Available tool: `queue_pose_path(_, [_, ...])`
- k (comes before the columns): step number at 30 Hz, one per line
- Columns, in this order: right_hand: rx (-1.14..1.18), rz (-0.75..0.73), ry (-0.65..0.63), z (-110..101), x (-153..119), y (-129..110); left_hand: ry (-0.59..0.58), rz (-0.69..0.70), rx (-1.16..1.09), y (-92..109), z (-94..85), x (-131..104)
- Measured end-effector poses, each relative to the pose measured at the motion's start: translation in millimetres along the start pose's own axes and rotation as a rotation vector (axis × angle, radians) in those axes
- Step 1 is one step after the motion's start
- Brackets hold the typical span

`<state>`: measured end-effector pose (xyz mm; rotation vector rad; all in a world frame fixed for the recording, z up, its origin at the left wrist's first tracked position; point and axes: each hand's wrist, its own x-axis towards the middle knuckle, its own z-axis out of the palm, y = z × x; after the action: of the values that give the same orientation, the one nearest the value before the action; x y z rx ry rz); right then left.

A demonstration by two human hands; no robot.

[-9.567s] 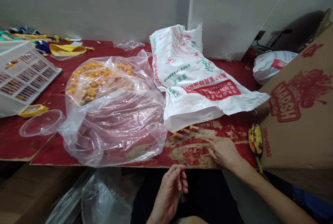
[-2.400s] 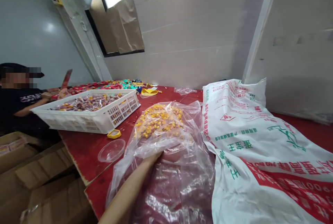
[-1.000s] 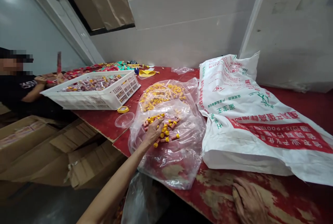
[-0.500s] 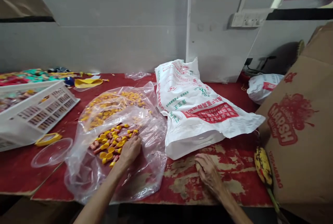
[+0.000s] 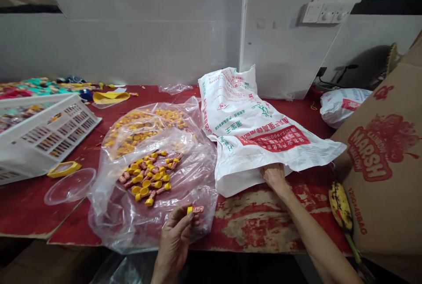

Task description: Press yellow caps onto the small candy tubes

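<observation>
My left hand (image 5: 176, 235) is at the table's front edge, thumb and fingers pinched on a small red-wrapped piece with a yellow cap (image 5: 195, 209). Beyond it, a clear plastic bag (image 5: 194, 161) lies spread out, with several more yellow-capped pieces (image 5: 150, 176) in a loose pile on it and more under the film behind. My right hand (image 5: 274, 175) reaches into the open mouth of a white woven sack (image 5: 244, 130) with red and green print; its fingers are hidden inside.
A white basket (image 5: 66, 132) stands at the left, near a yellow ring (image 5: 64, 169) and a clear round lid (image 5: 70, 187). A banana (image 5: 340, 205) leans by a large carton (image 5: 389, 178) at the right. Another printed bag (image 5: 343, 106) sits at the back right.
My left hand has drawn back from the pile toward the front edge, now holding a capped piece. My right hand has moved from the tabletop into the sack's mouth.
</observation>
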<state>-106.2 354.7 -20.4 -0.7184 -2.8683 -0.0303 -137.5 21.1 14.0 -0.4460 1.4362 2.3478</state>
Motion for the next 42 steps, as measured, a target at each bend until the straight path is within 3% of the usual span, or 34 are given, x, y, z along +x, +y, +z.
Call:
queue_pose_path(6, [-0.021,-0.153,-0.06,-8,-13,17,-0.104,-0.122,-0.077,-22,19.6,-25])
queue_pose_path(10, [0.026,-0.218,0.001,-4,-13,22,-0.196,-0.144,-0.08,-33,34.0,-32])
queue_pose_path(13, [0.11,-0.273,0.071,-7,-21,22,-0.195,-0.135,-0.074,-39,38.3,-34])
queue_pose_path(17, [0.278,-0.346,0.154,-25,-59,8,-0.193,-0.083,-0.083,-45,41.0,-39])
queue_pose_path(23, [0.637,-0.661,0.174,-51,-128,-26,-0.181,-0.051,-0.092,-60,50.4,-53])
queue_pose_path(29, [0.643,-0.609,0.096,-48,-144,-47,-0.285,-0.03,0.0,-80,52.4,-67])
queue_pose_path(37, [0.759,-0.59,0.081,-50,-157,-61,-0.421,0.223,0.384,-70,47.4,-91])
queue_pose_path(42, [0.753,-0.49,0.114,-43,-166,-72,-0.413,0.265,0.446,-77,41.6,-90])
